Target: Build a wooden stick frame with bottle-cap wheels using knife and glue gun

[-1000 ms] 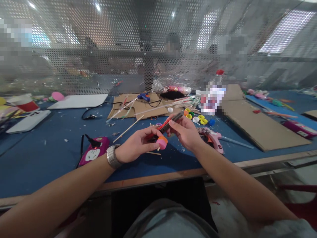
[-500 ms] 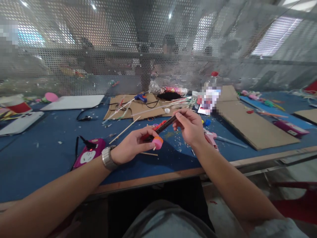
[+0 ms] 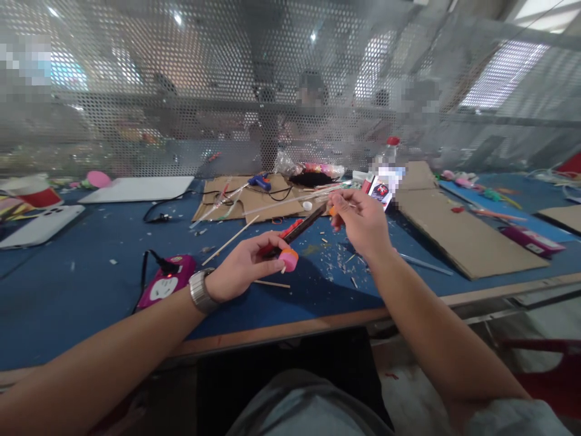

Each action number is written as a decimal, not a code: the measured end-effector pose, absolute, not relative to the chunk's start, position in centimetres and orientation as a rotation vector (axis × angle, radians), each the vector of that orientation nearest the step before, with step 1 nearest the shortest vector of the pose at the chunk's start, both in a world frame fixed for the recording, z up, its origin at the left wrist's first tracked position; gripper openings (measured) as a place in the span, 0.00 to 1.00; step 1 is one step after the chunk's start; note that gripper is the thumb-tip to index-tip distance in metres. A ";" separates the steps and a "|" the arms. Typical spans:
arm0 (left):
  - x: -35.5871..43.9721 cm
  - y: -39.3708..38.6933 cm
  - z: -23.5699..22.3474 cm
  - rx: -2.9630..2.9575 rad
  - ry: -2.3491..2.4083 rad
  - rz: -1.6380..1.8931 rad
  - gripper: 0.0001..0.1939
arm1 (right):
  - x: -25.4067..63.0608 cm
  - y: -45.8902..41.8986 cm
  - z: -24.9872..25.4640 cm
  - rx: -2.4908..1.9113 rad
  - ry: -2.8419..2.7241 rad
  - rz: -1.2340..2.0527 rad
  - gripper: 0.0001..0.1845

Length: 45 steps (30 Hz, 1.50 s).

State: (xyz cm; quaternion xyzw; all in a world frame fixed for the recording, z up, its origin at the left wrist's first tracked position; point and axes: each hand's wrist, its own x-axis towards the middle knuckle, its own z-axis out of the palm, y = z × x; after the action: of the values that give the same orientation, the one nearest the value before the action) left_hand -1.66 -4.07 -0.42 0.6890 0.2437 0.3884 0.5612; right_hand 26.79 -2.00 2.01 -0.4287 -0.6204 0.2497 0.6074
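A dark, narrow strip (image 3: 305, 224) with red pieces along its side slants up and away over the table. My left hand (image 3: 242, 266) is closed around its near end. By the left thumb, a pink and orange round piece (image 3: 289, 261) sits on a short thin stick. At the strip's far end, my right hand (image 3: 365, 223) is closed, with thumb and fingers pinching a small orange piece (image 3: 333, 211). The fingers partly hide that piece, and I cannot tell whether it touches the strip.
A purple power strip (image 3: 170, 281) stands at the left with a plug in it. Cardboard (image 3: 213, 197) and a blue glue gun (image 3: 261, 181) lie at the back. More cardboard (image 3: 472, 236) is at the right. Thin sticks (image 3: 231, 241) and scraps are scattered about.
My right hand has shifted slightly right and up at the strip's far end, and an orange piece now shows in its fingers. The pink glue gun is now hidden behind it. My left hand stays put.
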 end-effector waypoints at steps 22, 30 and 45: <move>-1.5 -3.7 -0.9 1.441 0.687 1.178 0.18 | 28.8 -0.6 3.4 -0.659 -2.107 0.092 0.19; -0.8 -4.3 -0.5 1.460 0.582 1.090 0.15 | 27.2 -2.6 3.2 -0.558 -2.250 0.139 0.10; -0.2 -5.2 -1.0 1.481 0.523 0.912 0.15 | 26.4 -5.0 2.6 -0.400 -2.478 0.169 0.21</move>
State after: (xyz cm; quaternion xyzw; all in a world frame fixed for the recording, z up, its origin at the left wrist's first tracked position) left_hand -0.22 -5.20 -0.98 0.6427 0.2271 0.3959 0.6153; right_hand 26.41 -5.01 2.63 -0.1514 -0.9371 0.0639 0.3080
